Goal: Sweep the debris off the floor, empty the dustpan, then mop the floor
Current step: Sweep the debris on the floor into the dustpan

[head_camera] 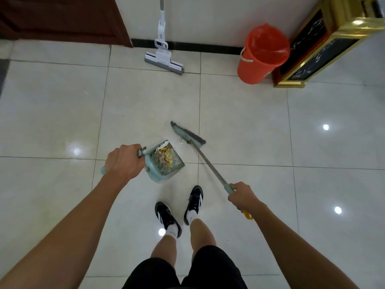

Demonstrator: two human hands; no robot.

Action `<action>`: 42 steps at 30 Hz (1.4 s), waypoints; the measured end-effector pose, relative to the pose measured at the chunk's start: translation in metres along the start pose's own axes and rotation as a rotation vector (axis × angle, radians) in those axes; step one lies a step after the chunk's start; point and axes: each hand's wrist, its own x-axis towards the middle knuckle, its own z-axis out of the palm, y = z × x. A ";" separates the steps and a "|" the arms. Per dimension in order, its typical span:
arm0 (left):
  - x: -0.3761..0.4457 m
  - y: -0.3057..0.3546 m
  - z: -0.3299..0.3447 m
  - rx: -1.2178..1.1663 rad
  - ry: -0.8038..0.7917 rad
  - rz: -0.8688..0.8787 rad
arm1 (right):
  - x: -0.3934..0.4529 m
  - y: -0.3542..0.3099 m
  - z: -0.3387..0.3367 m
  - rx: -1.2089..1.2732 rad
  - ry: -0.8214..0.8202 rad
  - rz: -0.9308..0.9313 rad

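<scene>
My left hand (123, 162) grips the handle of a pale green dustpan (161, 176), which holds a heap of yellow, white and clear debris (166, 158). My right hand (242, 197) grips the green end of a broom handle (208, 163). The broom head (187, 133) sits on the tiled floor just beyond the dustpan's mouth. One small clear scrap (184, 142) lies on the floor against the bristles. A white sponge mop (164, 59) leans on the far wall.
An orange bucket (258, 65) lined with an orange bag stands by the wall at the right, next to a gold-framed black cabinet (312, 59). A dark red door (62, 17) is at the far left. My feet in black shoes (179, 207) stand just behind the dustpan.
</scene>
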 end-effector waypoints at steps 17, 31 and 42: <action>-0.045 -0.025 0.017 -0.091 -0.014 -0.040 | -0.089 0.000 0.018 0.272 -0.259 0.054; -0.089 -0.080 0.035 -0.168 0.003 -0.129 | -0.118 -0.001 0.020 0.156 -0.102 -0.013; -0.112 -0.112 0.031 -0.209 -0.010 -0.197 | -0.099 -0.030 0.040 0.316 -0.044 -0.018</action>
